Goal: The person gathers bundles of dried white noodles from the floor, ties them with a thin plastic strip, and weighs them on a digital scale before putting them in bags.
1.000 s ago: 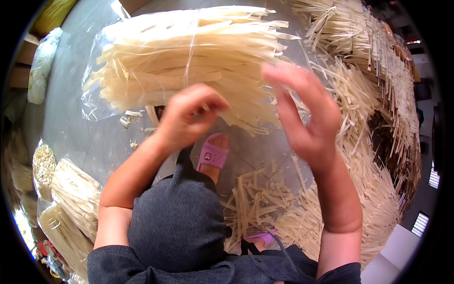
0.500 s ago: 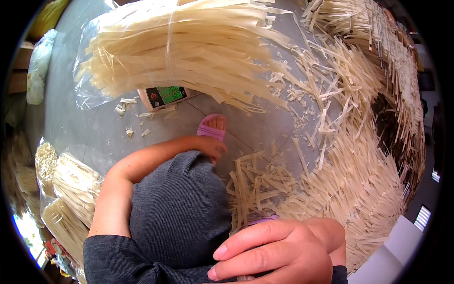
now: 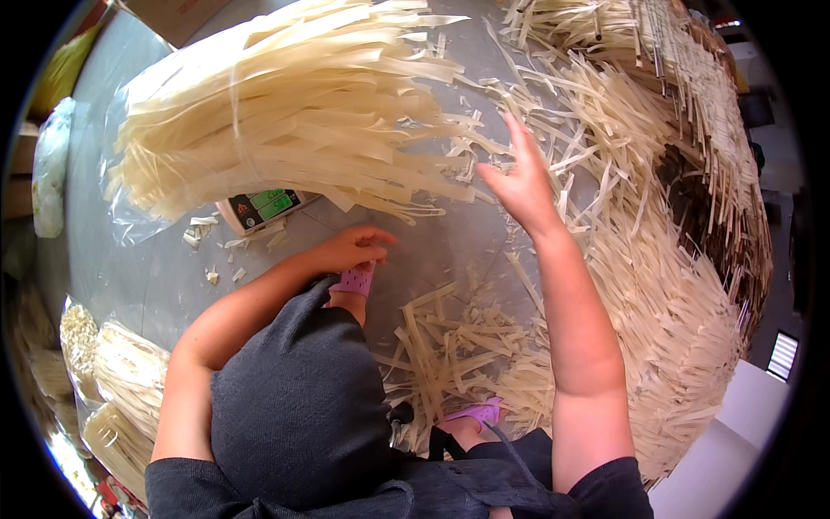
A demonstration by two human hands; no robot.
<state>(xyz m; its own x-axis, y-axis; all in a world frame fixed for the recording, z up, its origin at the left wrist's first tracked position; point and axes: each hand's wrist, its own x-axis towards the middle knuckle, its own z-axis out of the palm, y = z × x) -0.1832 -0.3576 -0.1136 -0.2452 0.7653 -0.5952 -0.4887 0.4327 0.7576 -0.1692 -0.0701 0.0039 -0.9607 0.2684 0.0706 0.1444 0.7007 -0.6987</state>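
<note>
A large bundle of flat, pale dried noodle strips (image 3: 303, 112), partly in a clear plastic bag (image 3: 130, 227), lies across a digital scale (image 3: 264, 208) with a green lit display. My right hand (image 3: 526, 186) is stretched forward just off the bundle's loose right-hand ends, fingers out and thumb apart, with nothing in it. My left hand (image 3: 346, 248) hovers near my dark-clothed bent knee (image 3: 298, 398), over the pink sandal (image 3: 353, 281). Its fingers point forward and look loosely apart, holding nothing visible.
A big heap of noodle strips (image 3: 640, 285) curves along the right side. Broken strips (image 3: 450, 337) litter the grey floor (image 3: 285, 298) by my feet. Bagged noodles (image 3: 130, 363) stand at left, a clear bag (image 3: 54, 169) farther up, and a cardboard box (image 3: 177, 19) at the back.
My right hand has gone from close to my body out to the bundle's right end. My left hand's fingers have straightened. The view has shifted, so the bundle appears farther left.
</note>
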